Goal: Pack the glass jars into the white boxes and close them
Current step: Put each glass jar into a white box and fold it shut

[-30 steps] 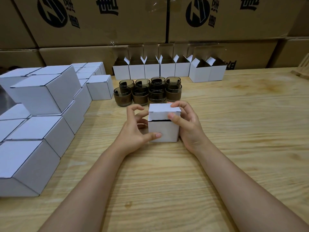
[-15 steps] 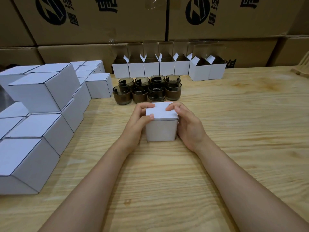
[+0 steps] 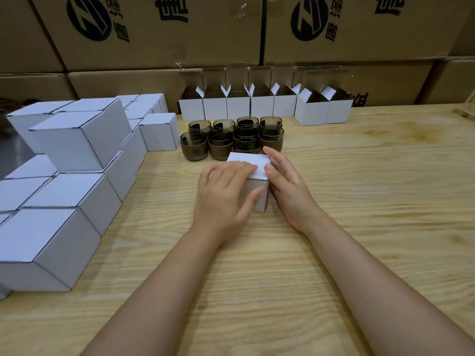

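A small white box [image 3: 257, 163] stands on the wooden table [image 3: 359, 201] in front of me, its lid down. My left hand [image 3: 226, 194] covers the box's left side: fingers lie over the top and the thumb presses the front face. My right hand [image 3: 285, 181] rests against the box's right side with straight fingers. Behind the box stand several dark glass jars [image 3: 231, 140] in a cluster. Further back is a row of open white boxes [image 3: 264, 106] with their flaps up.
Closed white boxes [image 3: 77, 160] are stacked in tiers along the table's left side. Large brown cartons [image 3: 231, 34] form a wall behind the table. A wooden object [image 3: 466, 113] shows at the far right edge.
The lid, still ajar a second ago, has gone down flat. My left hand has moved over the top and front of the box. My right hand has opened along the box's side.
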The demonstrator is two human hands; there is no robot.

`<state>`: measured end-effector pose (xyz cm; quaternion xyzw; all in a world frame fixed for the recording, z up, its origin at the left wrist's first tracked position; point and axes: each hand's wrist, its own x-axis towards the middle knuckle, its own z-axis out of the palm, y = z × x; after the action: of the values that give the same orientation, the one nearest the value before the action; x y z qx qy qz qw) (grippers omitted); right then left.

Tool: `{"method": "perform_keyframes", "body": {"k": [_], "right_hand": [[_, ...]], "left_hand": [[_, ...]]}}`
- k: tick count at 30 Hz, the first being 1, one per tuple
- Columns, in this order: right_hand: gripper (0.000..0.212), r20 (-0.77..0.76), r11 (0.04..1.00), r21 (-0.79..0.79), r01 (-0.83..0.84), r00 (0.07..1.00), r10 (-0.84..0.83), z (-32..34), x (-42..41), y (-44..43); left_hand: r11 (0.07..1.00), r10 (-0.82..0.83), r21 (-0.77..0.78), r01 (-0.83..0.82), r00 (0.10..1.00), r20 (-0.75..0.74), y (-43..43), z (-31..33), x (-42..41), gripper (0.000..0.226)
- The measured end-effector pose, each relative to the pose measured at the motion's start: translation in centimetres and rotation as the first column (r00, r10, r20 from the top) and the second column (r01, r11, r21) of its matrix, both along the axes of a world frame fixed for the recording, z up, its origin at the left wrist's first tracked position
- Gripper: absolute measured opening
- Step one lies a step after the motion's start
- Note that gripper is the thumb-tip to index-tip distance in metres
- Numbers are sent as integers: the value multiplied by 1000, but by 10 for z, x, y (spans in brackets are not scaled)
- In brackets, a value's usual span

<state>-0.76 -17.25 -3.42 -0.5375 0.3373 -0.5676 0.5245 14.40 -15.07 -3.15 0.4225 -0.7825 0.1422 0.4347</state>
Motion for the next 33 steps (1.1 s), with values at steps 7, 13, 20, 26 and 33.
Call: {"method": "perform_keyframes", "body": {"k": [7,13,20,26,33], "right_hand": [[35,89,980,184,81,991,-98,2,-1,-4],[23,113,971,224,80,988,-107,2,-2,-5],[19,127,970,232,71,987,-102,1,-3,-6],[23,149,972,228,54,985,-90,-1,-4,-7],[23,107,985,170,17,994,-36,-3,-4,-6]], "left_hand": [[953,302,-24,-301,951,67,-4,6,10,38],[793,595,165,-587,804,2,-23,6,61,40],[719,674,211,-662,739,24,-59,10,108,29],[758,610,209,-618,785,107,-91,15,123,22],[728,603,238,-643,766,222,-119,22,128,21]]}}
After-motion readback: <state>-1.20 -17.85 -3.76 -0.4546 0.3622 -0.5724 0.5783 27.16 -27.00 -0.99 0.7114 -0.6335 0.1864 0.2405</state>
